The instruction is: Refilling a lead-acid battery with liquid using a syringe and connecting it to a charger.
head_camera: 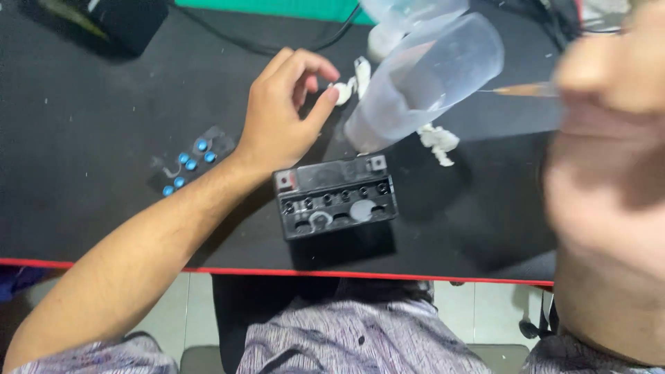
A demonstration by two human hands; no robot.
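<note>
A small black battery (337,197) is seen at the centre of a black mat (90,180) with a red front edge. The battery is a squat box, tilted slightly, with a row of round filler holes along its top, a pale round patch near its 4 o'clock corner, a curved light mark near its front edge and small square terminals at its two rear corners.

At 10 o'clock from the battery the left hand (277,118) is held over the mat, its wrist just beside the battery's rear left corner. Its fingers are curled loosely with the thumb apart, and a white scrap (343,90) lies at the thumb tip; whether it is pinched cannot be told.

At 1 o'clock from the battery a clear plastic bottle (426,79) is seen tilted, its wide base raised toward 2 o'clock. More white scraps (438,142) lie at 2 o'clock from the battery.

At 3 o'clock the right hand (609,159) is seen very close to the camera and blurred; the state of its fingers cannot be told. A thin orange-tipped stick (523,88) runs beside it.

At 9 o'clock, well apart from the battery, a strip of blue caps (188,163) rests on the mat.
</note>
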